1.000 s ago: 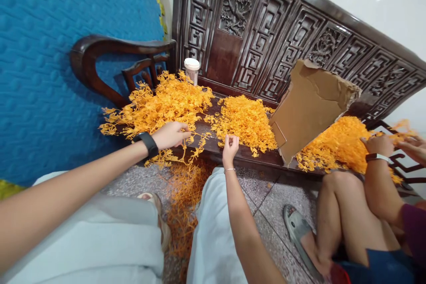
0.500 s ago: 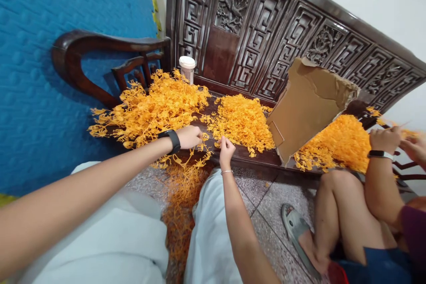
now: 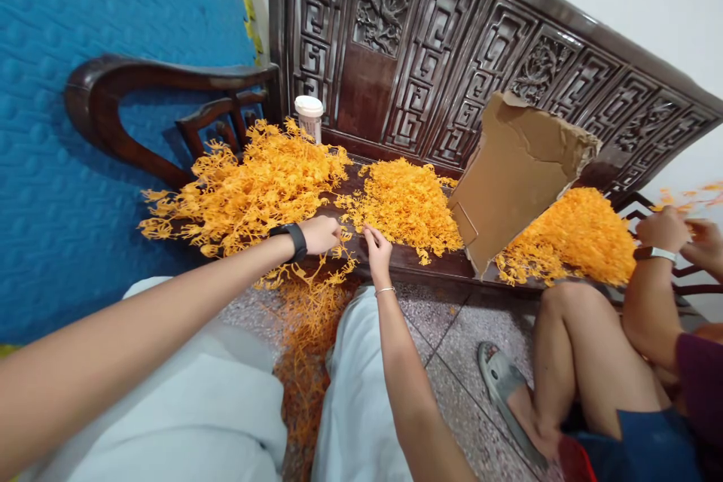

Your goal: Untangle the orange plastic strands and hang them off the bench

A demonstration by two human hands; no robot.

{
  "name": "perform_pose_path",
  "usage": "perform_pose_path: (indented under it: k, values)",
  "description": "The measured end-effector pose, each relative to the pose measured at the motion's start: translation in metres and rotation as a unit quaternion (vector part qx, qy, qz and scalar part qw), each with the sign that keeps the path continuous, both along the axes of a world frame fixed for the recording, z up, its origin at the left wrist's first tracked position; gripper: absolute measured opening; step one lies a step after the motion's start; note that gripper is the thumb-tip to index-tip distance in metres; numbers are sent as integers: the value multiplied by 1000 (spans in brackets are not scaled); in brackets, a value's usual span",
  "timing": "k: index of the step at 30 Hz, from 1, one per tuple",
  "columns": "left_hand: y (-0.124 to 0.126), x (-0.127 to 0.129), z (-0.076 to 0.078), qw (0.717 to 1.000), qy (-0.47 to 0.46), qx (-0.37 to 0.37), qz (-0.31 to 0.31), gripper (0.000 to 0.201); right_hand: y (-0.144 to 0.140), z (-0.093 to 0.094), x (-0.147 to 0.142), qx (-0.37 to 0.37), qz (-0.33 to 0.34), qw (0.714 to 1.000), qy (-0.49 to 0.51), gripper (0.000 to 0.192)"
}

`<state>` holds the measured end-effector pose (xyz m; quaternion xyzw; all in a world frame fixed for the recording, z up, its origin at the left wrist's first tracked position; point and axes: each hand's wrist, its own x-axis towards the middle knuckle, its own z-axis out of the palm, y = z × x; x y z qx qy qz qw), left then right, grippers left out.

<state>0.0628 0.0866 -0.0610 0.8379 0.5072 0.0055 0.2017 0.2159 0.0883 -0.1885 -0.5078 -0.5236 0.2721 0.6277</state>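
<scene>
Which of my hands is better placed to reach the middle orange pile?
Probably your right hand: it is close to the near-left edge of the loose, orange, plastic-looking middle pile, while your left hand is farther from it.

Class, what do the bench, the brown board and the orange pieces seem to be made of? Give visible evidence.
Bench: probably dark lacquered wood, carved, with glossy highlights.
Brown board: likely matte cardboard, its edge torn and ragged.
Orange pieces: perhaps moulded plastic, thinly branched and repeating in shape; finish unclear.
</scene>
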Motion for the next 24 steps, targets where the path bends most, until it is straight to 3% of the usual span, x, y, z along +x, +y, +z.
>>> perform_pose_path:
  k: [6, 10, 24]
  values:
    - [-1, -7, -7, 998, -25, -60, -3, 18, -7, 4, 2, 35, -50, 997, -45, 30]
    - [1, -9, -13, 995, -41, -90, -9, 26, -9, 6, 2, 19, -15, 999, -29, 30]
    - [14, 15, -23, 999, -12, -33, -20, 24, -16, 14, 4, 12, 98, 994, -54, 28]
